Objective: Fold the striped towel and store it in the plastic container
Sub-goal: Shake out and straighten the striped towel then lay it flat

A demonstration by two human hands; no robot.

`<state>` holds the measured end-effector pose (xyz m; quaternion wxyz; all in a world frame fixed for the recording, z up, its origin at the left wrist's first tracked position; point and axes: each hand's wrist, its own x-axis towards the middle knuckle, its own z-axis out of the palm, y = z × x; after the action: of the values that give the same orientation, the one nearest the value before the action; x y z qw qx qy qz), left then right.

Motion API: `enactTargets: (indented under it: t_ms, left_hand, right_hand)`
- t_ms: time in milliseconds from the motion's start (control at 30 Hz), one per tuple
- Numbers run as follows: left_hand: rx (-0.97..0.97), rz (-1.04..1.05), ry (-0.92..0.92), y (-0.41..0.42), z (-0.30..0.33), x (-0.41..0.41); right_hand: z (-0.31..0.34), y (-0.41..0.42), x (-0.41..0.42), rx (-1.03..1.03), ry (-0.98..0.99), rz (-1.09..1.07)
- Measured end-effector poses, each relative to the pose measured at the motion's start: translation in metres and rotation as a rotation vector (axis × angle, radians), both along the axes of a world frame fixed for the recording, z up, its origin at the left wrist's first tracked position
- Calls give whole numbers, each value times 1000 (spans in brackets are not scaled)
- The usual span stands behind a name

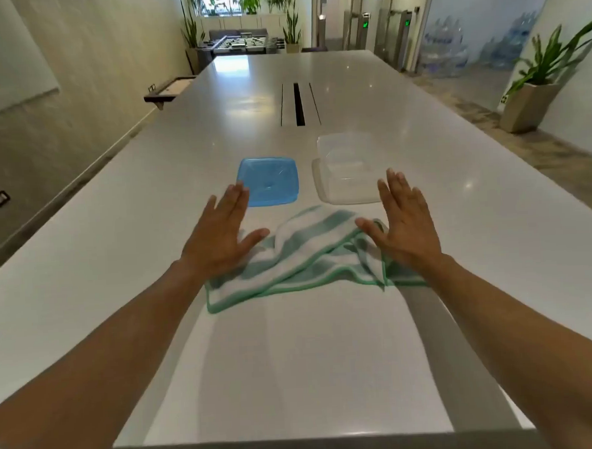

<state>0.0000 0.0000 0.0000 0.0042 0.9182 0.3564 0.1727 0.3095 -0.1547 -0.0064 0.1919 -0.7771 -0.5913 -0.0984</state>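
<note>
A green-and-white striped towel (299, 255) lies crumpled on the white table, between my two hands. My left hand (219, 233) hovers flat over the towel's left end, fingers spread, holding nothing. My right hand (404, 222) is flat over the towel's right end, also with fingers apart and nothing in it. Just beyond the towel stands a clear plastic container (348, 168), open on top, with nothing visible inside. Its blue lid (270, 181) lies to the left of it, by my left fingertips.
The long white table (295, 361) stretches far ahead, with a dark cable slot (298, 104) in its middle beyond the container. A potted plant (534, 88) stands on the floor at the right. A wall runs along the left.
</note>
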Motion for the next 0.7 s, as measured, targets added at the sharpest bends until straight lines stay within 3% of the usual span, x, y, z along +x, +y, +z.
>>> enactTargets:
  t_ms: [67, 167, 300, 533, 700]
  left_hand:
    - [-171, -96, 17, -8, -5, -3]
    - [-265, -200, 26, -18, -17, -8]
    - [-168, -285, 95, -19, -24, -11]
    - [-102, -372, 45, -21, -6, -6]
    - [156, -272, 35, -5, 12, -3]
  right_hand:
    - [-3, -3, -2, -109, 26, 22]
    - [-8, -8, -3, -155, 28, 20]
    - [-5, -4, -8, -65, 74, -5]
    - [19, 9, -1, 24, 363, -14]
    - [54, 19, 8, 164, 487, -78]
